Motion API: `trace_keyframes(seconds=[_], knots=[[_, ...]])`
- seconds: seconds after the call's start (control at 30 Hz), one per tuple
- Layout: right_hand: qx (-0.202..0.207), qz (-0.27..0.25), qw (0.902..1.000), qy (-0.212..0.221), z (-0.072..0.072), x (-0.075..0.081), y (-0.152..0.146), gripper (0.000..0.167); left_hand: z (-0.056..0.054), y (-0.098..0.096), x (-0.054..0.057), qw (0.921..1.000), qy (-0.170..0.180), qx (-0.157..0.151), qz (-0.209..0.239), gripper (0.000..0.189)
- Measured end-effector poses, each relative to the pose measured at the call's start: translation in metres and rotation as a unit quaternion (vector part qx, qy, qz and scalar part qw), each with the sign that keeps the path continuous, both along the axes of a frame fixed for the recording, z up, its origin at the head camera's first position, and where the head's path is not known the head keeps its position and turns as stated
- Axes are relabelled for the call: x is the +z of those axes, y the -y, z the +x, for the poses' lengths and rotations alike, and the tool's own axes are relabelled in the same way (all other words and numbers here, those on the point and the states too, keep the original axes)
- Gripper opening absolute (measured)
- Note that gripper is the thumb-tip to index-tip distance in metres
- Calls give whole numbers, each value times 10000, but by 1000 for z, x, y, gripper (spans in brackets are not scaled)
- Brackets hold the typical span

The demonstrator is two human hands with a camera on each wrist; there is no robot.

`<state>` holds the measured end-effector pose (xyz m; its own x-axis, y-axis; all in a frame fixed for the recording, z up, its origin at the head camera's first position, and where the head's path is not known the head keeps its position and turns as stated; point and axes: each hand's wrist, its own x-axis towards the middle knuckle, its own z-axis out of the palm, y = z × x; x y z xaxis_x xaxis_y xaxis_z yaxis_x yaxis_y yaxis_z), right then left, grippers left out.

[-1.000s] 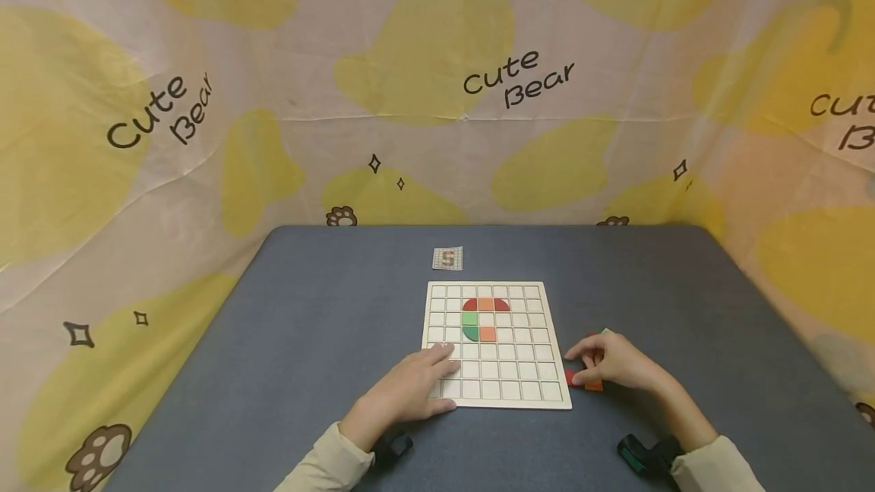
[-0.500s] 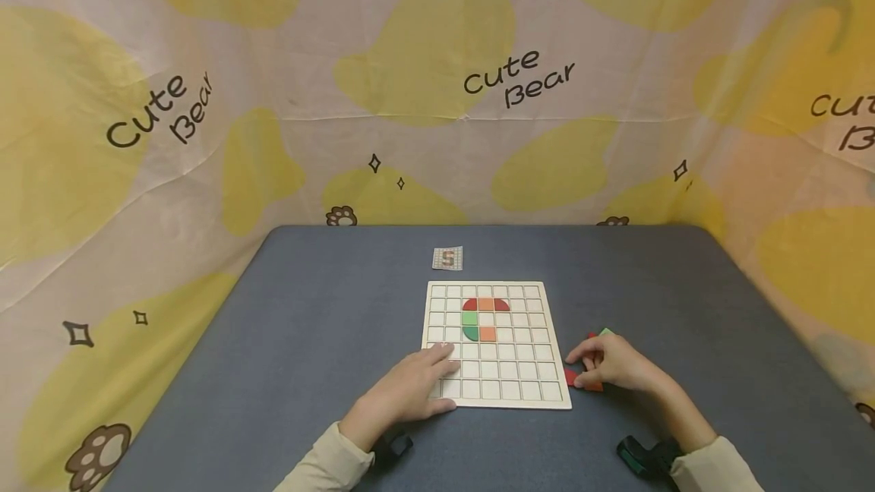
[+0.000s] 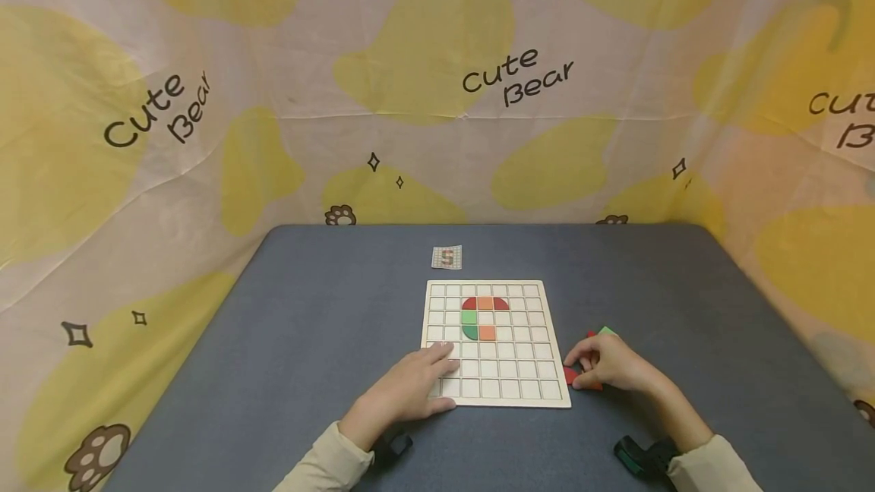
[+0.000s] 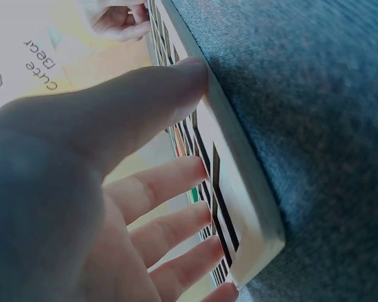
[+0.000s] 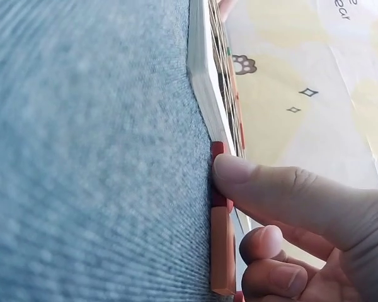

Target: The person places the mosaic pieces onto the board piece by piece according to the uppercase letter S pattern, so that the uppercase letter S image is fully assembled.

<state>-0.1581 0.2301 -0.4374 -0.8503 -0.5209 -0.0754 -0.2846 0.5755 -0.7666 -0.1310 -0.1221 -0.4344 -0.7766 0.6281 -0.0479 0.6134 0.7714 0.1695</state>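
A white gridded board (image 3: 509, 367) lies on the table. My left hand (image 3: 403, 387) rests on its near left corner, fingers spread over the squares and thumb along the front edge. Dark red (image 3: 501, 304), orange (image 3: 487, 333) and green (image 3: 470, 332) tiles sit in the board's upper squares. Beside the right edge, my right hand (image 3: 615, 361) pinches a red tile (image 3: 570, 376) between thumb and index finger. In the right wrist view, the thumb (image 5: 233, 168) presses the red tile's side. An orange tile (image 5: 222, 248) lies right behind it, and the other fingers are curled.
A light green tile (image 3: 607, 331) and another red piece show partly behind the right hand. A small card (image 3: 447, 257) printed with an S-shaped pattern lies beyond the board. Printed cloth (image 3: 424, 97) hangs behind the blue-grey table (image 3: 328, 310).
My right hand has shifted very slightly at the red tile, and more of the green tile shows behind it. The left hand and the tiles on the board stay put.
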Motion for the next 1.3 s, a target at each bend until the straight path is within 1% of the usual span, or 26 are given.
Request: trace_keyframes(seconds=[0.2,0.6,0.83,0.97,1.13,1.3], knots=[[-35,37,10000,20,0,0,1,22,0,0,-1,10000,-71,-9,26,54],[35,-158,9996,222,0,0,2,22,0,0,-1,10000,-11,24,26,53],[10,-96,9999,-43,-2,-2,-1,20,0,0,1,10000,-22,1,21,53],[13,-45,10000,-43,-2,-2,-1,20,0,0,1,10000,-37,-5,16,53],[-100,74,9999,-93,-3,2,0,19,0,0,1,10000,15,23,17,53],[-153,50,9997,-168,-5,6,1,18,1,0,1,10000,27,24,51,53]])
